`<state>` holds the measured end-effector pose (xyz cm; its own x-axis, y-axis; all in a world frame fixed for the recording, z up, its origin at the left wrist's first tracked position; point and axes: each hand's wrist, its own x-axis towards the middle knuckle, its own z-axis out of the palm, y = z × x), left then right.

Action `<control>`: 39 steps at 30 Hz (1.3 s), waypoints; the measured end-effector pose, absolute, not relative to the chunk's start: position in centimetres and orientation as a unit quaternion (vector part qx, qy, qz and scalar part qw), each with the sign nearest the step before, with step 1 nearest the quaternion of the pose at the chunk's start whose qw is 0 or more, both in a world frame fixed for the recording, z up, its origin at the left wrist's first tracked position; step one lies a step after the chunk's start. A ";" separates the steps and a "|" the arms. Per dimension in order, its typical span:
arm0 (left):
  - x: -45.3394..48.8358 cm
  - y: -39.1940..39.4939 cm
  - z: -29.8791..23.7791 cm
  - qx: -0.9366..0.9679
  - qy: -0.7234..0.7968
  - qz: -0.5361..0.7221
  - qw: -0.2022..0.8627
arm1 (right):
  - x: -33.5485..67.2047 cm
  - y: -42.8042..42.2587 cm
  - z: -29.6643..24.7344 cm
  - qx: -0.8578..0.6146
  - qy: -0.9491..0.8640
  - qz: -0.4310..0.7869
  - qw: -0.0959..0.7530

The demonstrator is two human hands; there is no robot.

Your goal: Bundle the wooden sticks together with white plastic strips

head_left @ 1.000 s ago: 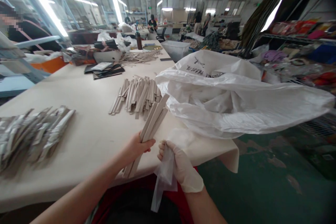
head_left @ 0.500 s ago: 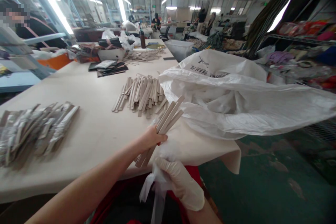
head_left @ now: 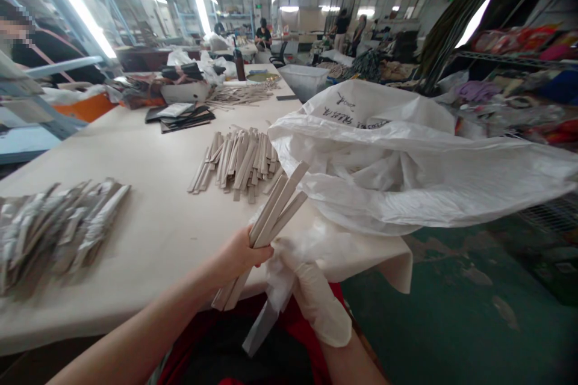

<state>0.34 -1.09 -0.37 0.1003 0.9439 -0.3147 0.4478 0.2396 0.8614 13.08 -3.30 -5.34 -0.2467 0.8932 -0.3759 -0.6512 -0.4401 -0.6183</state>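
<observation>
My left hand (head_left: 237,255) is closed round a small bundle of flat beige strips (head_left: 279,201) that angles up to the right over the table's near corner. Just below it, my right hand (head_left: 311,295), in a white glove, grips a clear plastic sleeve (head_left: 266,316) whose loose end hangs down toward my lap. The glove's fingertips sit right under the bundle's lower part. A loose pile of the same beige strips (head_left: 239,162) lies on the table behind my hands.
A big white plastic sack (head_left: 406,162) lies open across the table's right side and hangs past its edge. Wrapped silvery bundles (head_left: 58,225) lie at the left. Dark folders (head_left: 180,117), a box and more strips sit farther back. Other people work in the distance.
The gloved right hand dropped toward my lap and has come back up under the bundle with the plastic sleeve. The left hand swung the strips right, then slightly back.
</observation>
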 end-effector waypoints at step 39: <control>-5.1 -6.8 0.4 0.427 0.611 0.183 0.641 | 15.7 -1.0 -6.8 -0.425 -0.205 0.717 0.513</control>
<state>-5.07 -6.78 0.41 0.1856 0.7561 -0.6276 0.2871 0.5691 0.7705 15.71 -0.96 -6.83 -0.1121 0.9100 -0.3991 -0.5623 -0.3892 -0.7296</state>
